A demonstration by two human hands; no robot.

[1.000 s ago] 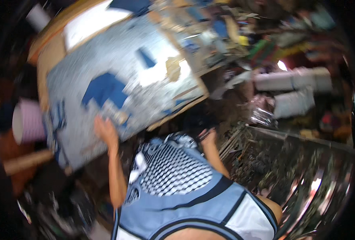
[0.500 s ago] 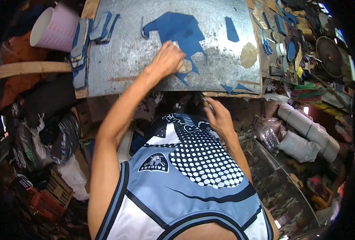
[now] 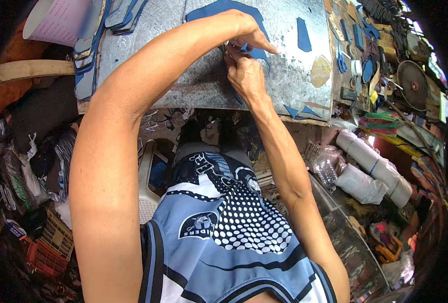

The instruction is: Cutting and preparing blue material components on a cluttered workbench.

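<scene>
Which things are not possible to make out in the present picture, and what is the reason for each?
All in the head view:
- Whether the right hand grips anything: its own curled fingers hide this.
- The middle of the blue sheet: covered by the left hand and wrist.
- The top of the pink cylinder: cut off by the upper edge.
- Part of the white plastic seat: hidden behind the jersey.

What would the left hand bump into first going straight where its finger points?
Probably the tan patch on the grey tabletop, though I can't tell how high the left hand is.
</scene>
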